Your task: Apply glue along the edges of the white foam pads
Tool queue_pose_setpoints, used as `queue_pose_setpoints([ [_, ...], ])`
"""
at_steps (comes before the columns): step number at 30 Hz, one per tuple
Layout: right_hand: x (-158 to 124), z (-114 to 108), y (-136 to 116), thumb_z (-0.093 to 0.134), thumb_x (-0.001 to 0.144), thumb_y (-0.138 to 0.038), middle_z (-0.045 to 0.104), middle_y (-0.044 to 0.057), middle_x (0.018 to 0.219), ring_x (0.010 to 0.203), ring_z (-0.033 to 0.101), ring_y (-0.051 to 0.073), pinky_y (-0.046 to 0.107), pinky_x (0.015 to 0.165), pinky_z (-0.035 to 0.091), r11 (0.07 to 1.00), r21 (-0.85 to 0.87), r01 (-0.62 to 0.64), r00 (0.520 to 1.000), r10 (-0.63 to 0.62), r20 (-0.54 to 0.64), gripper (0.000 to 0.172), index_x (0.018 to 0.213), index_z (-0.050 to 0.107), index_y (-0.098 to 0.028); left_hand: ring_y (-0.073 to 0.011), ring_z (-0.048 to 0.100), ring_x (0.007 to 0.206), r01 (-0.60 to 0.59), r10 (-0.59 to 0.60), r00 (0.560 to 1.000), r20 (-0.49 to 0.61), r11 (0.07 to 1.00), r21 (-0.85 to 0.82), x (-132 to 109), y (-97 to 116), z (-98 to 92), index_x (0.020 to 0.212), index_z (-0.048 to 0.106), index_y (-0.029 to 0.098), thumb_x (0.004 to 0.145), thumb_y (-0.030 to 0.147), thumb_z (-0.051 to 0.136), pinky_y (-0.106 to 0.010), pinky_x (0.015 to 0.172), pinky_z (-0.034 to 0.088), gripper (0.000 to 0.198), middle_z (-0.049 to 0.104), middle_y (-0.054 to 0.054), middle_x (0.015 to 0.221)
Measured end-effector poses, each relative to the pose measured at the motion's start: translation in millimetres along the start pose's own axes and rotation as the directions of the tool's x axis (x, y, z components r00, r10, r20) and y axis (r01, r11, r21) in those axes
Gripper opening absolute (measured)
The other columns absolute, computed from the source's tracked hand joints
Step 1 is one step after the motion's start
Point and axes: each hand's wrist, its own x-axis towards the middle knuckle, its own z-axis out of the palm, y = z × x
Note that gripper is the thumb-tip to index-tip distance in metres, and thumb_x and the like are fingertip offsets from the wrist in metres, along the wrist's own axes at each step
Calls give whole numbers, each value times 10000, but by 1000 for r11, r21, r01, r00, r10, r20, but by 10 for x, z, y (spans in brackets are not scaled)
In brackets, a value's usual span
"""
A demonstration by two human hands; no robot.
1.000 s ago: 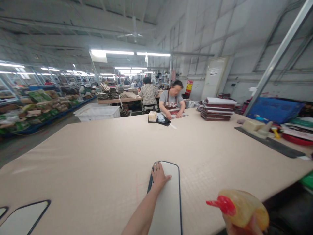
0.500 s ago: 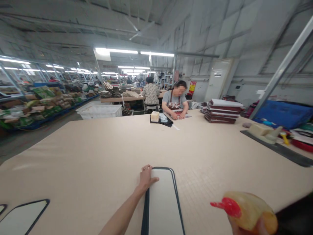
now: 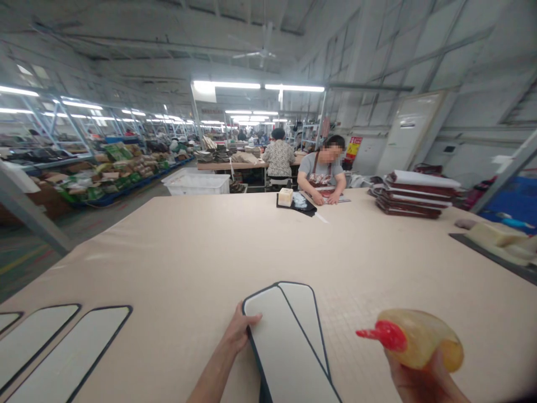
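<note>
My left hand [image 3: 241, 327] grips the far left corner of a pale panel [image 3: 277, 336] edged in dark trim, thumb on top and fingers at the side. This panel lies askew over another pale, dark-edged panel [image 3: 304, 305], whose far right part shows. On the right, my right hand [image 3: 419, 375] is wrapped round the underside of a squeeze bottle [image 3: 432, 338] of yellowish liquid. The bottle is held sideways above the table, its red nozzle [image 3: 380, 334] pointing left. Which fingers press on it is partly hidden.
Several similar panels [image 3: 90, 350] lie at the left on the beige table [image 3: 201, 246]. Across it a co-worker [image 3: 323, 173] bends over flat work, beside a yellowish block [image 3: 286, 196] and a stack of folded maroon pieces [image 3: 413, 196]. A white bin [image 3: 197, 183] stands beyond the far edge.
My left hand has swung the top panel leftward off its squared position, uncovering part of the one beneath. The camera has turned left, showing more panels there. The bottle stays in my right hand.
</note>
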Motion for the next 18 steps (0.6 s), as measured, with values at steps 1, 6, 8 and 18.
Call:
queue_pose_setpoints([
  [1,3,-4,13,543,831,-263,694,12,849,646,657,148,221,552,570,1000,2,-4,1000,4,13,196,980,657,-206,-275,652,794,22,-20,999,25,998,-54,-112,-119,-36,1249,456,128,425,167,798,-418,748,506,892,684,-116,893],
  [6,-5,1,96,551,818,-254,690,31,842,647,655,158,230,572,568,1000,-28,-4,997,7,79,208,989,654,-197,-327,642,893,137,-135,991,27,962,-235,-641,-867,-10,889,642,166,453,278,791,-427,778,505,475,706,-110,834],
  [8,-30,35,128,551,818,-250,688,30,875,662,652,149,221,595,564,999,-52,4,994,2,108,211,997,651,-202,-321,651,866,165,-187,981,-59,951,-262,-754,-975,77,825,633,185,482,320,780,-426,750,516,397,704,-98,761],
  [18,-369,581,258,776,597,-337,646,34,1051,961,592,188,250,768,521,949,-174,261,805,-115,582,428,990,649,-224,-214,637,840,-454,473,881,-21,856,247,-1053,1307,-477,1064,623,134,704,420,650,-298,711,503,460,697,-67,941],
])
